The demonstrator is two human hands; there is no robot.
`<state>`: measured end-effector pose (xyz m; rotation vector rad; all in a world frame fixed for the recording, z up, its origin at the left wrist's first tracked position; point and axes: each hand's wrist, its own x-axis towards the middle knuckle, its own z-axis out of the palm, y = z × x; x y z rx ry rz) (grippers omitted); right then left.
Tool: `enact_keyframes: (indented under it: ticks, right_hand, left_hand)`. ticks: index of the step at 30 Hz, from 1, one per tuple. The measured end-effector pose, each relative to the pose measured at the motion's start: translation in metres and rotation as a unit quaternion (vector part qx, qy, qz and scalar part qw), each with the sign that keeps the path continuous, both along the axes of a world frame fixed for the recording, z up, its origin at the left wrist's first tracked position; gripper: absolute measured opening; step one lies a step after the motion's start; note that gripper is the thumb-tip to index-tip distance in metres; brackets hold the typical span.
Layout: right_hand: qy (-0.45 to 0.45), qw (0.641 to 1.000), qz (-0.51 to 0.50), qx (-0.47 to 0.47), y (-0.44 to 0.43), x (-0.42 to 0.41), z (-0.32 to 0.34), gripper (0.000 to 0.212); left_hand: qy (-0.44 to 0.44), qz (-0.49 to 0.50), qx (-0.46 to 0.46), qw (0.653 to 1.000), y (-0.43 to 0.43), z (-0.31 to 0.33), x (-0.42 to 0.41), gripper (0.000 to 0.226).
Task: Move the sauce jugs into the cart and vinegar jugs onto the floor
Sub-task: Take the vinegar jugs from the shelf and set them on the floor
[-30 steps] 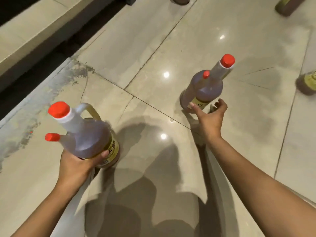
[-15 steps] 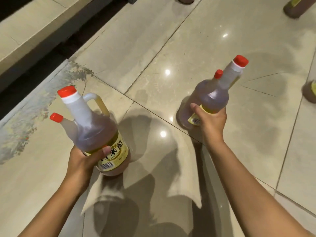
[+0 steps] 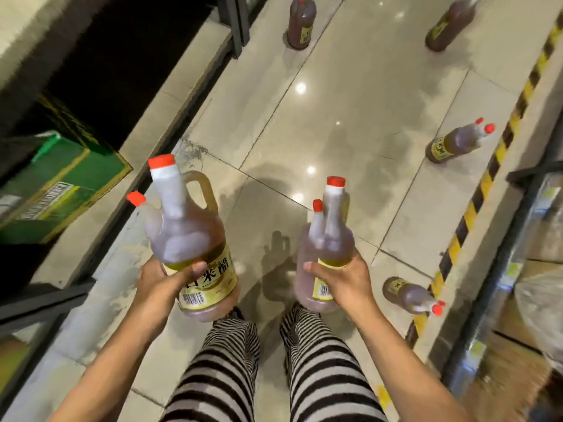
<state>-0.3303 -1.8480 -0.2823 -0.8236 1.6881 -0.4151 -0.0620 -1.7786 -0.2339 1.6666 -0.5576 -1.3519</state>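
My left hand (image 3: 164, 284) grips a clear jug of amber liquid (image 3: 189, 239) by its lower body; it has two red caps, a handle and a yellow label. My right hand (image 3: 344, 278) grips a second jug of the same kind (image 3: 329, 239) around its middle. Both jugs are held upright above the tiled floor (image 3: 350, 132), in front of my striped trouser legs. Several more such jugs stand on the floor: one near my right foot (image 3: 408, 295), one at mid right (image 3: 457, 141), and two farther off, a jug at the top centre (image 3: 300, 24) and a jug at the top right (image 3: 447, 25).
A green carton (image 3: 54, 184) sits on a low shelf at the left. A black-and-yellow striped strip (image 3: 487, 178) runs along the right, beside a shelf rack (image 3: 524, 269) with wrapped goods. A dark post (image 3: 234, 22) stands at the top.
Both jugs have been lifted off the floor and now hang higher and closer to me. The view has risen and pulled back, bringing my legs, the shelves and more jugs into sight.
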Motion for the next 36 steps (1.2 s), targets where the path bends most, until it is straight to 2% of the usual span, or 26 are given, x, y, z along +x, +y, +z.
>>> enact_keyframes:
  ticks: [2, 5, 7, 11, 12, 13, 15, 16, 22, 25, 27, 31, 33, 36]
  right_hand:
    - [-0.001, 1.000, 0.011, -0.011, 0.013, -0.004, 0.075, 0.073]
    - [-0.036, 0.999, -0.005, -0.020, 0.034, -0.014, 0.179, 0.075]
    - [-0.057, 0.998, -0.011, -0.013, 0.047, -0.021, 0.232, 0.076]
    - [-0.138, 0.989, -0.060, -0.006, 0.068, -0.045, 0.325, 0.060]
    - [-0.152, 0.986, -0.068, -0.011, 0.071, -0.050, 0.342, 0.060]
    - [-0.164, 0.983, -0.078, -0.020, 0.075, -0.056, 0.357, 0.059]
    - [-0.180, 0.978, -0.098, -0.046, 0.081, -0.066, 0.384, 0.058]
    - [-0.188, 0.974, -0.106, -0.063, 0.083, -0.071, 0.396, 0.059]
    - [-0.186, 0.955, -0.189, -0.135, 0.107, -0.083, 0.443, 0.063]
    - [-0.152, 0.940, -0.255, -0.166, 0.135, -0.077, 0.461, 0.059]
    - [-0.128, 0.926, -0.309, -0.178, 0.160, -0.065, 0.470, 0.055]
    - [-0.100, 0.877, -0.428, -0.194, 0.212, -0.034, 0.481, 0.069]
    - [-0.102, 0.846, -0.486, -0.197, 0.240, -0.018, 0.488, 0.061]
    - [-0.104, 0.806, -0.542, -0.214, 0.282, 0.000, 0.499, 0.031]
  left_hand:
    - [0.007, -0.010, -0.009, 1.000, 0.007, 0.069, -0.017, 0.034]
    - [0.023, -0.023, -0.014, 0.999, 0.014, 0.163, -0.047, 0.035]
    - [0.036, -0.028, -0.015, 0.999, 0.017, 0.211, -0.066, 0.040]
    - [0.096, -0.043, -0.002, 0.994, 0.020, 0.289, -0.098, 0.047]
    - [0.105, -0.049, 0.000, 0.993, 0.020, 0.302, -0.104, 0.054]
    - [0.110, -0.057, 0.006, 0.992, 0.019, 0.314, -0.109, 0.070]
    - [0.118, -0.071, 0.014, 0.990, 0.016, 0.335, -0.118, 0.105]
    - [0.122, -0.081, 0.010, 0.989, 0.015, 0.343, -0.122, 0.111]
    - [0.138, -0.174, -0.008, 0.975, 0.008, 0.380, -0.135, 0.110]
    - [0.158, -0.234, -0.009, 0.959, 0.010, 0.392, -0.133, 0.107]
    - [0.177, -0.275, -0.007, 0.945, 0.013, 0.398, -0.128, 0.104]
    - [0.183, -0.387, 0.002, 0.904, 0.024, 0.409, -0.114, 0.104]
    - [0.189, -0.425, 0.012, 0.885, 0.034, 0.415, -0.111, 0.107]
    - [0.191, -0.485, 0.031, 0.853, 0.053, 0.423, -0.115, 0.112]
